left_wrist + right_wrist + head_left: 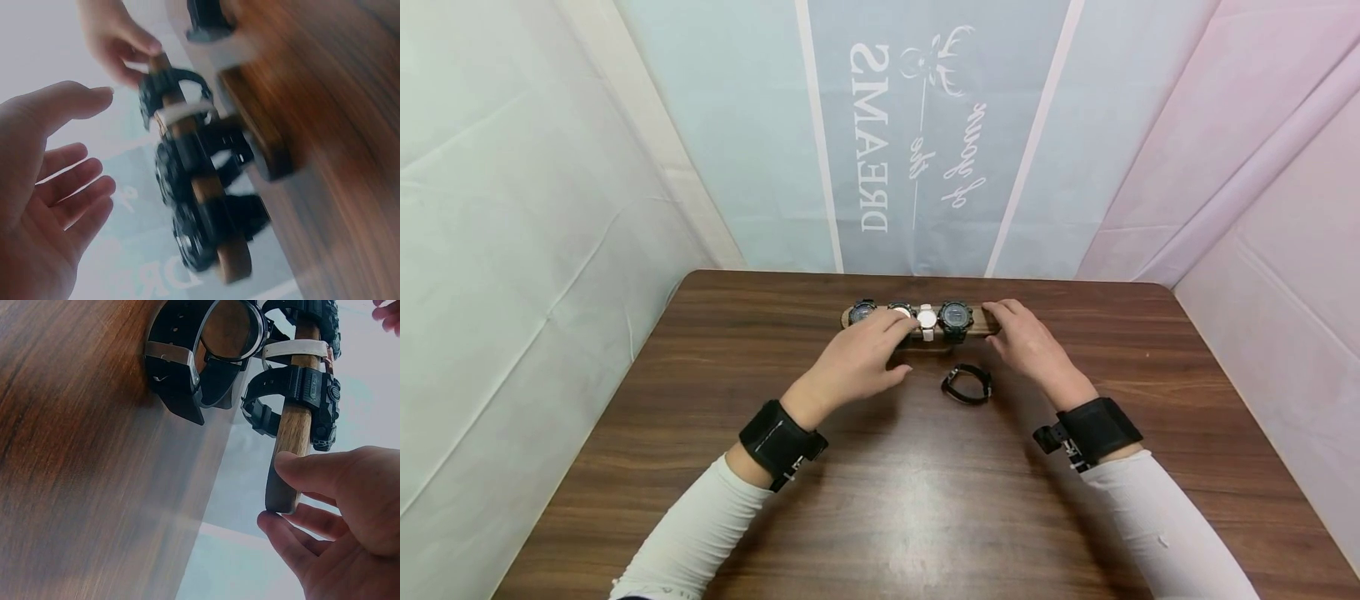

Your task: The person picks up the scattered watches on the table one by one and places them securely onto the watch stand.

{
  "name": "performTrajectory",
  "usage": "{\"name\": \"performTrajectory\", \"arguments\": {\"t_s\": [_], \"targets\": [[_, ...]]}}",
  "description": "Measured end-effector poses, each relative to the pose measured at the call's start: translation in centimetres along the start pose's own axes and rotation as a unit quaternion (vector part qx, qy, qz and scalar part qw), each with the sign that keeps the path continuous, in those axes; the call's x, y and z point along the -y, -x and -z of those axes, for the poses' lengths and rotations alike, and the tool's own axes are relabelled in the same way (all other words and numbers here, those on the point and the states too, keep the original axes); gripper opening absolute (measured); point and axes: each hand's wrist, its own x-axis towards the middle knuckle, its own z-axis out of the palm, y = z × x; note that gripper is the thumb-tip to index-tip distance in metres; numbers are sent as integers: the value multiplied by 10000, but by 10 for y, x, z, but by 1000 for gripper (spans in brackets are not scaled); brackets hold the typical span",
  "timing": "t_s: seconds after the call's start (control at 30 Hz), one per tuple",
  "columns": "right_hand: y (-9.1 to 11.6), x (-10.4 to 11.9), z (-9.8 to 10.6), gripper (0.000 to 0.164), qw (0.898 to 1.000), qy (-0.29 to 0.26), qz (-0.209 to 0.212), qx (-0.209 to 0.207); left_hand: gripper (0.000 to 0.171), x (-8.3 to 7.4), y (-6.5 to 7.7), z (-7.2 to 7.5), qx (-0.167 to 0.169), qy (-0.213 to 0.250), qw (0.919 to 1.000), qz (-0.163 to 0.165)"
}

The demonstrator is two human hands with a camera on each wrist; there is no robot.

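Note:
A wooden watch stand (pixel 982 323) carries several watches on its bar near the table's back edge. Rightmost is a chunky black watch (pixel 956 317), beside a white watch (pixel 927 320); farther left come two more dark watches, one partly covered by my left hand. My right hand (pixel 1030 342) pinches the bar's right end, thumb on the wood in the right wrist view. With fingers loosely spread, my left hand (pixel 857 358) hovers by the left part of the stand; the left wrist view has it apart from the bar (pixel 234 262). A loose black-strapped watch (pixel 967 385) stands on the table before the stand.
The brown wooden table (pixel 910 500) reaches back to a light blue printed curtain (pixel 925 167). Pale fabric walls flank it on the left (pixel 535 250) and right (pixel 1285 250). Both wrists wear black bands with small cameras.

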Motion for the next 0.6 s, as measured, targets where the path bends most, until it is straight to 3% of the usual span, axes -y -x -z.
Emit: {"name": "performTrajectory", "arguments": {"t_s": [0.13, 0.27, 0.6], "targets": [[-1, -1, -1, 53, 10000, -20, -12, -33, 47, -12, -5, -8, 116, 236, 9996, -88], [-1, -2, -1, 54, 10000, -4, -34, -50, 40, -19, -9, -23, 459, 489, 9977, 24], [0, -2, -2, 53, 9999, -11, -7, -142, 51, -23, -22, -53, 1232, 1181, 9846, 373]]}}
